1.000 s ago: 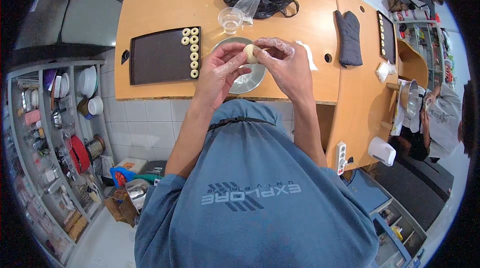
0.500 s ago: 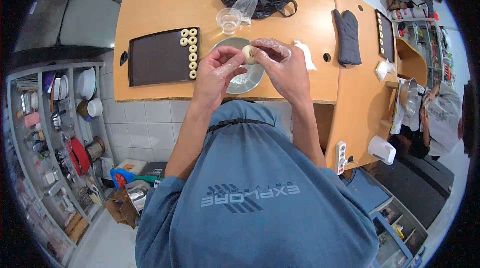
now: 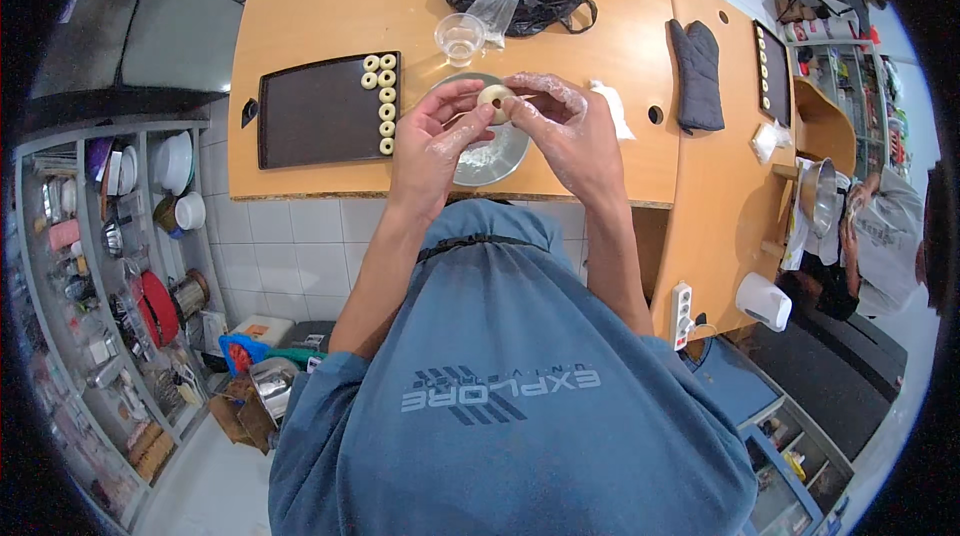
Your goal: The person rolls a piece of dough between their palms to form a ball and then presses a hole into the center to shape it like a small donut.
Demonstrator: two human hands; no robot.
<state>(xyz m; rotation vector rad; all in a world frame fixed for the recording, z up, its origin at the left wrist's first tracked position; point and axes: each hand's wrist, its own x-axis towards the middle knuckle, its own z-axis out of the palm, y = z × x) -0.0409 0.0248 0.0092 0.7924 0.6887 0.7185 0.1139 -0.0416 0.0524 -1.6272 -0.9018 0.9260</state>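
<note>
A pale dough ring (image 3: 494, 97) with a small hole hangs between my two hands. My left hand (image 3: 437, 133) pinches its left side between thumb and fingers. On the other side my right hand (image 3: 562, 126), dusted with flour, grips it the same way. Beneath them sits a round metal bowl (image 3: 487, 168) with white flour in the bottom, partly hidden by my hands. Left of the bowl lies a dark baking tray (image 3: 312, 124), where several dough rings (image 3: 387, 112) line the right end in a full column and a short second one.
Behind the bowl stand a clear plastic cup (image 3: 460, 36) and a black plastic bag (image 3: 545, 6). To the right lie a white packet (image 3: 612, 108), a dark oven mitt (image 3: 696, 76) and a second tray of dough rings (image 3: 771, 76). Another person (image 3: 885, 236) holds a metal bowl at far right.
The dough ring has turned in my fingers, so its hole now shows more openly. Both hands have shifted only slightly, and the rings on the tray are unchanged.
</note>
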